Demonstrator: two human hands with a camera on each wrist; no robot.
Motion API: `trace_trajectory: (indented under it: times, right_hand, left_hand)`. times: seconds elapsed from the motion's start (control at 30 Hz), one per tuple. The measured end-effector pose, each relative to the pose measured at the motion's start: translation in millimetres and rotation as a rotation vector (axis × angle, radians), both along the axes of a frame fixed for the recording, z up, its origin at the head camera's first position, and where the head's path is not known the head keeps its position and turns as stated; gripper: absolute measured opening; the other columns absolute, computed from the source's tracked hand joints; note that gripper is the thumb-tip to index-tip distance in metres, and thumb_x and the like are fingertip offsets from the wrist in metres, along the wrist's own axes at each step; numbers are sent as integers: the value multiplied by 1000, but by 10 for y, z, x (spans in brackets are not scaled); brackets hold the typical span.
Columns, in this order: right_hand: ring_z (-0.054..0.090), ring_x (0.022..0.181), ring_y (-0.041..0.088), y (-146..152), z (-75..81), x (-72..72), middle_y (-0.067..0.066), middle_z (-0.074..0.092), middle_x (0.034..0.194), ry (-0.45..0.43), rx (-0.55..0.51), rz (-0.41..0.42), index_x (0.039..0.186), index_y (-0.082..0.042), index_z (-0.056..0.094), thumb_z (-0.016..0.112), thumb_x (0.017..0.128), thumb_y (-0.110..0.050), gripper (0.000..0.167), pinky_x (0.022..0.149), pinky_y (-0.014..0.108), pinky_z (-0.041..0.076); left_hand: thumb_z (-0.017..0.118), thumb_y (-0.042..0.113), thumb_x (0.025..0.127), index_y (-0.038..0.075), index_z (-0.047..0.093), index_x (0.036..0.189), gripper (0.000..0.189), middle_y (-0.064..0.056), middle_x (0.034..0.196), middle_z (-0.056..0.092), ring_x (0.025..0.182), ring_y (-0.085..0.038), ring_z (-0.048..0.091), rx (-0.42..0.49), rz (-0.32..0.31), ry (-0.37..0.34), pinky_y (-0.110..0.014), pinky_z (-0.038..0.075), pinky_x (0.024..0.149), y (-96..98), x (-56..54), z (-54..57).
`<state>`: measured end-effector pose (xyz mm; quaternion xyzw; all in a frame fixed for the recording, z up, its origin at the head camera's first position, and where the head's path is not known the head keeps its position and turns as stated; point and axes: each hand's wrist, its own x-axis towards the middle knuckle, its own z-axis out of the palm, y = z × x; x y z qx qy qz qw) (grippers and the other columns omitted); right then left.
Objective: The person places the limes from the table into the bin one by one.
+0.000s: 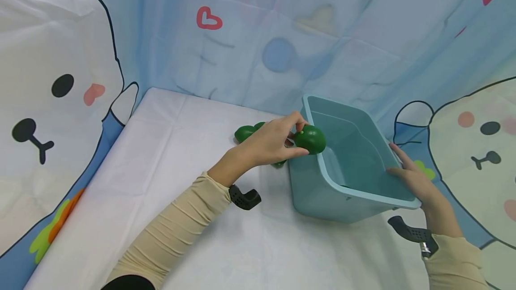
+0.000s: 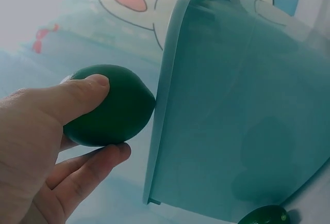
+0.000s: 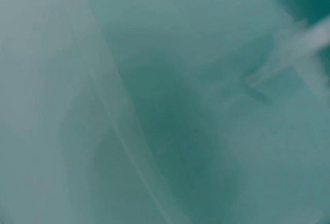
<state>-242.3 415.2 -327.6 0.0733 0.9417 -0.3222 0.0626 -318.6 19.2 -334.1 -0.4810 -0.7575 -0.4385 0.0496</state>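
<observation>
My left hand pinches a green lime between thumb and fingers, at the left rim of a light blue-green plastic bin. In the left wrist view the lime's pointed end is right at the rim. On the far right side, my right hand grips the bin's rim. The right wrist view shows mostly blurred bin wall. Behind my left hand lie several more limes, partly hidden. Most of the bin's floor is hidden by its front wall.
A white cloth covers the table. Blue printed curtains with cartoon animals hang behind it and at both sides, close to the bin's back. One lime lies beside the bin's base.
</observation>
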Motion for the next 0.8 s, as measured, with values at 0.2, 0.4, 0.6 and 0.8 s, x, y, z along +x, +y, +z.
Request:
trace_trajectory:
  times: [0.2,0.4,0.6,0.8]
  right_hand:
    - [24,125,68,-9,-8,5,33,-2,153,3,-3,0,147,-38,-18,33,101,-29,69,89,74,33]
    - [23,125,68,15,0,-16,33,-3,153,-9,-11,2,148,-34,-19,32,102,-28,69,90,76,31]
    - [21,126,68,18,2,-30,34,-3,153,-18,1,-4,147,-35,-20,32,102,-26,69,91,76,29]
    - [22,126,68,6,7,-27,34,-2,153,-18,-4,-4,148,-32,-19,32,102,-25,70,91,76,30]
  left_hand:
    - [71,28,86,13,39,107,41,0,121,55,98,-12,67,13,-10,12,-12,50,80,3,-3,-9]
    - [70,27,87,12,39,107,40,-2,129,53,101,-13,67,26,-30,-13,-11,49,81,0,-8,-9]
    - [69,26,87,12,39,109,40,-1,129,51,102,-14,66,36,-33,-4,-11,49,79,8,-5,-10]
    - [69,25,88,12,39,113,41,-1,120,50,104,-15,65,54,-43,0,-10,49,79,16,3,-15]
